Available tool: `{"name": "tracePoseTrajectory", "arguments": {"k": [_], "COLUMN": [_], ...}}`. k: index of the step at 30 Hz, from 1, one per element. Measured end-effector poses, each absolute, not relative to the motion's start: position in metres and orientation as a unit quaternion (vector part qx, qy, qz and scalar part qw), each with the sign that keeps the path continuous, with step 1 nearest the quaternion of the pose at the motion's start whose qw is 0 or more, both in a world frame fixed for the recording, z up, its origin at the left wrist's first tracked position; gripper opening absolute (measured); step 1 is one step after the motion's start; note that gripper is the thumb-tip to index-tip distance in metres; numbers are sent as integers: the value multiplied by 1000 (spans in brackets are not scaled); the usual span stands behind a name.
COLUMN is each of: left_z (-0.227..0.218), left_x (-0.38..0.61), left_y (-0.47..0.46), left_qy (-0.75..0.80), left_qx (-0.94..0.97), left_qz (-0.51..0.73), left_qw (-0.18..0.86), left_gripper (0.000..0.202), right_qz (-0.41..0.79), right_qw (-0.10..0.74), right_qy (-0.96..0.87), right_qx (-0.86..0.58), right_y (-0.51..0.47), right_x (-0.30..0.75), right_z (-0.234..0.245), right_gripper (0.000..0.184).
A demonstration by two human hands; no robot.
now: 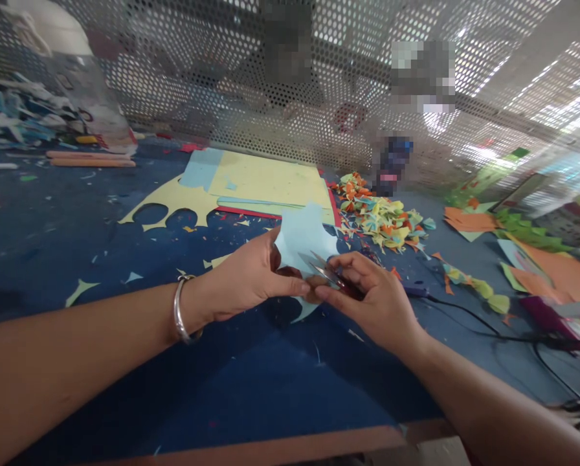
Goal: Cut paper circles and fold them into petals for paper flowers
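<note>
A light blue sheet of paper [305, 230] with curved cut-outs along its edges is held up over the dark blue table. My left hand [251, 275], with a silver bangle at the wrist, is closed on the paper's left and lower edge. In my right hand [368, 291] is a small pair of scissors [331, 274], its pointed blades lying against the paper and aimed up and left. The fingers of both hands almost meet below the sheet. A curved strip of the same paper hangs beneath them.
Yellow sheets [270, 175] lie behind my hands, near a cut yellow offcut [178, 197]. A heap of small paper pieces [387, 220] is to the right, with a black cable [469, 317]. A bottle [96, 90] stands at the back left. A perforated screen [212, 71] borders the table.
</note>
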State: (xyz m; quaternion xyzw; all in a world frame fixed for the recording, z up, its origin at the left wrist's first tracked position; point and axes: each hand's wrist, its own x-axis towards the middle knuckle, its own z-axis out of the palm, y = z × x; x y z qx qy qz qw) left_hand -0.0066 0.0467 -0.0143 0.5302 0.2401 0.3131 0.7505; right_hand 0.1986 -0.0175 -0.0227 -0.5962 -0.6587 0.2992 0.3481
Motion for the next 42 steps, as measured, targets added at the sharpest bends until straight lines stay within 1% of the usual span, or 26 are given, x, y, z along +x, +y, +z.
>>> {"name": "tracePoseTrajectory", "arguments": {"k": [2,4,6,9,12,14,20,25,27,32,38,42], "left_z": [-13,-11,-10,-12,-16,-19,-20,-19,-19,-22,-18,-14], "left_x": [-6,-6,-5,-4,-3,-2,-1,-1,-1,0,4,7], "left_y": [46,45,43,40,36,34,36,42,44,42,29,18], "left_qy": [244,240,242,281,322,334,345,361,373,368,353,337], "left_qx": [533,530,521,492,466,461,447,425,403,369,352,331], "left_qz": [325,334,330,289,246,244,303,383,408,464,469,460], "left_qw": [742,741,749,772,786,785,768,736,729,716,729,752], "left_gripper": [42,41,35,23,25,25,25,21,23,24,22,21], "right_qz": [295,279,272,264,265,275,285,340,340,341,438,474], "right_qw": [348,348,350,352,352,353,370,427,443,433,414,426], "right_qy": [-662,-670,-672,-673,-676,-673,-658,-627,-614,-603,-588,-582], "right_qx": [-595,-594,-593,-595,-591,-589,-591,-555,-557,-577,-539,-505], "right_y": [-18,-18,-18,-18,-18,-18,-21,-26,-27,-26,-27,-29], "right_x": [198,196,196,196,196,197,195,200,202,203,197,196], "right_z": [-20,-16,-13,-12,-14,-16,-10,-14,-18,-23,-22,-24], "right_gripper": [25,26,27,26,27,27,29,41,43,44,39,40]}}
